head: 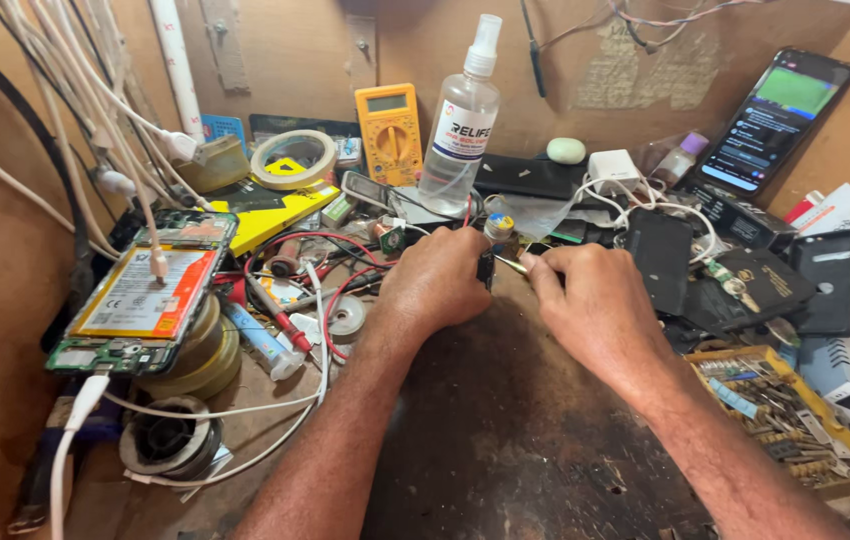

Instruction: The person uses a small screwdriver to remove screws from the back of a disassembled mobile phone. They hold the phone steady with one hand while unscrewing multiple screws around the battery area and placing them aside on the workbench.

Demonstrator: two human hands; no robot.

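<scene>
Both hands meet just in front of the clear spray bottle point(460, 125), which stands upright at the back of the cluttered bench, and everything turns on that small gap between them. The left hand point(435, 280) is curled closed around a small bottle with a blue-and-white cap point(498, 226), holding it roughly upright, so its long axis runs the same way as the spray bottle behind it. The cap pokes out above the fingers, on the side facing the other hand. The right hand point(585, 300) is pinched shut on a thin, brass-coloured tool point(511, 265) that lies nearly level, its tip pointing leftward at the small bottle and a dark little part point(486, 268) just under it. Whether the tip touches that part I cannot tell; it is too small and partly hidden by the fingers.

So the small bottle lies to the left of the tool tip and a touch nearer the spray bottle, already inside the left hand. Well left of the spray bottle, an opened phone point(145, 295) rests on a stack of tape rolls.
</scene>
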